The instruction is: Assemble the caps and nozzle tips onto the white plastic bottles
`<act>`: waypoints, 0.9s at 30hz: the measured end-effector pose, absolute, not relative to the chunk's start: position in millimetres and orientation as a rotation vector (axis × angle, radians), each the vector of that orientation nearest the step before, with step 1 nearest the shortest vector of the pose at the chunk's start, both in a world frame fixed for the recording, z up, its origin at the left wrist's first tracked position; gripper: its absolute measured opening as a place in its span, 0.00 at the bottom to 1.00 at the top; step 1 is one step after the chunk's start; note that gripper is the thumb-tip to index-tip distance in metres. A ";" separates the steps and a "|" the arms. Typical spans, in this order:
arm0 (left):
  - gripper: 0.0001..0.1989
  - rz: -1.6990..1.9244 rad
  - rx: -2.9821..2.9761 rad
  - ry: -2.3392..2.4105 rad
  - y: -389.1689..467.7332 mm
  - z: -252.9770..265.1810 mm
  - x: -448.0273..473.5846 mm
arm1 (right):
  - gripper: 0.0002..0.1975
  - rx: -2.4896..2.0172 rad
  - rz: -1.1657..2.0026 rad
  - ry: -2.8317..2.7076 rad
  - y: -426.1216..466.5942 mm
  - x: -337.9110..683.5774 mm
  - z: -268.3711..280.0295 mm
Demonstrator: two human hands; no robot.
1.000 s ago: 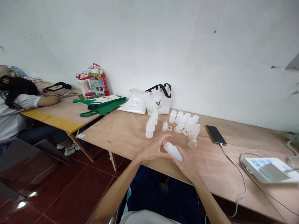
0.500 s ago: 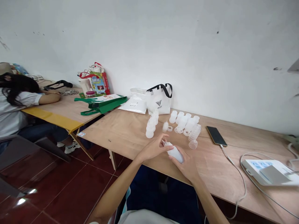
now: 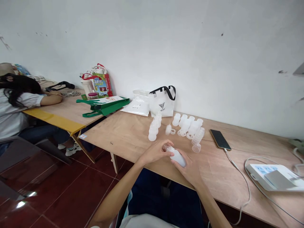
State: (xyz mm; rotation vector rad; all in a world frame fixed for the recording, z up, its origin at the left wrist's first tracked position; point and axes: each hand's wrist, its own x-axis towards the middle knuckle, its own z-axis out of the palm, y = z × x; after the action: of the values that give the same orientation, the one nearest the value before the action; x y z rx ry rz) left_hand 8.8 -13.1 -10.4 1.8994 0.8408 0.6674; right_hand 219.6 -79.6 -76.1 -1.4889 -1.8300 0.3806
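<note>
- I see, from my distant place, a row of white bottles (image 3: 153,130) on the wooden table (image 3: 123,136).
- Nearer, the left hand (image 3: 155,152) has its fingers around the clear top (image 3: 169,148) of one tilted bottle (image 3: 178,158).
- This bottle is between both hands, near the table's front edge.
- The right hand (image 3: 192,169) is grasping its white body.
- Farther right lies a phone (image 3: 220,139).
</note>
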 end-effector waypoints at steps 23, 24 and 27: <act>0.23 0.691 1.804 0.563 -7.4 -3.2 2.9 | 0.24 -1.437 0.739 -1.701 -84.0 218.3 -58.6; 0.24 0.704 1.787 0.625 -8.2 -3.3 4.1 | 0.24 -1.446 0.731 -1.695 -84.1 217.9 -58.7; 0.23 0.726 1.768 0.790 -10.4 -5.0 7.7 | 0.24 -1.472 0.694 -1.696 -83.9 217.0 -59.9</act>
State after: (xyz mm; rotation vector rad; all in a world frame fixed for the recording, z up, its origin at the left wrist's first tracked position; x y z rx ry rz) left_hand 7.7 -10.4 -5.0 1.7680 0.7897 0.7259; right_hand 217.0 -83.9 -59.9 -1.4721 -1.6963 0.6944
